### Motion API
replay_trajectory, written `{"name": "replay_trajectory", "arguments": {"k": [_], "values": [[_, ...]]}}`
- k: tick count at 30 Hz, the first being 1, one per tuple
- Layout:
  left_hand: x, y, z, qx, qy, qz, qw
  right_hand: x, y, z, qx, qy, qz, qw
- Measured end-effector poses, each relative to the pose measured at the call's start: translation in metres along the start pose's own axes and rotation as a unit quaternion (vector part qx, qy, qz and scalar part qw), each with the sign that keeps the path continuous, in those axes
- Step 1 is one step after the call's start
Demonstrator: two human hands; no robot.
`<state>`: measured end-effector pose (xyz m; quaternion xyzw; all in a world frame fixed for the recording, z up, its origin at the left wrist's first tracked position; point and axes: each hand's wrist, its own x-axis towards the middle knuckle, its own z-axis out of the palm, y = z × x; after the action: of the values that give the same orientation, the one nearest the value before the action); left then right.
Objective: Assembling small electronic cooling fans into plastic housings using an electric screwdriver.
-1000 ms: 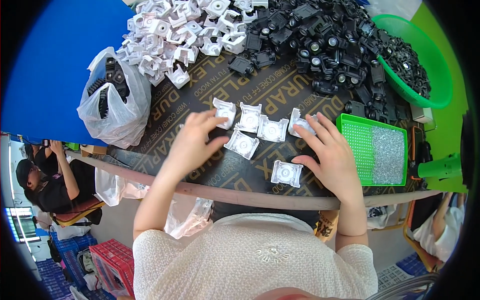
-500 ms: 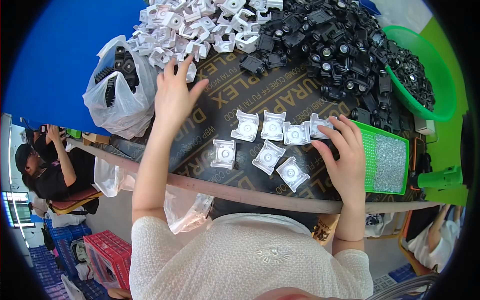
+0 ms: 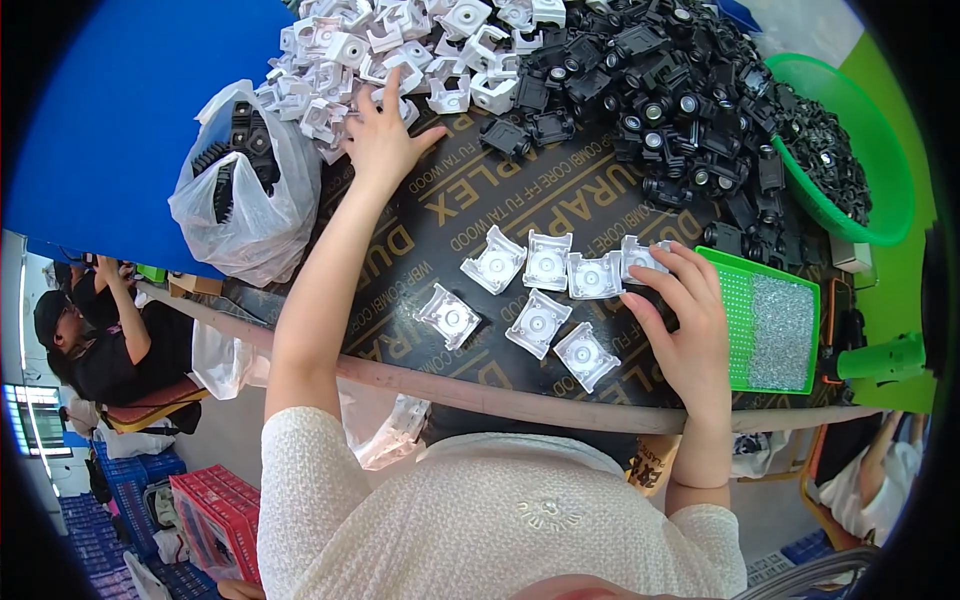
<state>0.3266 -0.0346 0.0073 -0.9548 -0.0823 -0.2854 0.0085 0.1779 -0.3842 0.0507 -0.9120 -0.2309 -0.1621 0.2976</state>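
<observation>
My left hand (image 3: 385, 140) reaches over the near edge of a pile of white plastic brackets (image 3: 400, 45), thumb and fingers spread. Its fingertips are among the pieces; I see nothing gripped. My right hand (image 3: 690, 325) is on the table at the right, fingertips resting on one white bracket (image 3: 634, 256), with the thumb apart near its lower corner. To the left of it lie several more such brackets, among them a top-row piece (image 3: 548, 261), a tilted one (image 3: 450, 317) at the far left and a nearer one (image 3: 587, 356).
Black plastic parts (image 3: 650, 100) form a heap at the back right, beside a green basket (image 3: 895, 190) of small dark pieces. A green tray (image 3: 738, 310) holds small shiny pieces. At the left stands a plastic bag (image 3: 245, 235) with black parts. Another person (image 3: 120, 330) sits at far left.
My left hand has moved farther and to the right, deeper into the white pile. The two leftmost brackets lie at a different angle. My right hand stays on the same bracket.
</observation>
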Motion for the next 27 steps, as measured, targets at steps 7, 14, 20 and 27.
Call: {"name": "replay_trajectory", "arguments": {"k": [7, 14, 20, 27], "values": [[-0.009, -0.005, -0.009, -0.040, -0.024, 0.085, 0.995, -0.003, 0.000, 0.003, -0.056, -0.055, 0.015, 0.997], [-0.050, 0.035, -0.086, -0.210, -0.153, 0.199, 0.945, -0.006, 0.004, 0.002, -0.081, -0.071, 0.000, 0.994], [-0.058, 0.080, -0.089, -0.324, -0.248, 0.285, 0.867, -0.003, -0.002, -0.001, -0.089, -0.121, -0.059, 0.987], [-0.045, 0.113, -0.091, -0.417, -0.301, 0.299, 0.804, -0.006, 0.000, -0.005, -0.045, -0.099, -0.008, 0.994]]}}
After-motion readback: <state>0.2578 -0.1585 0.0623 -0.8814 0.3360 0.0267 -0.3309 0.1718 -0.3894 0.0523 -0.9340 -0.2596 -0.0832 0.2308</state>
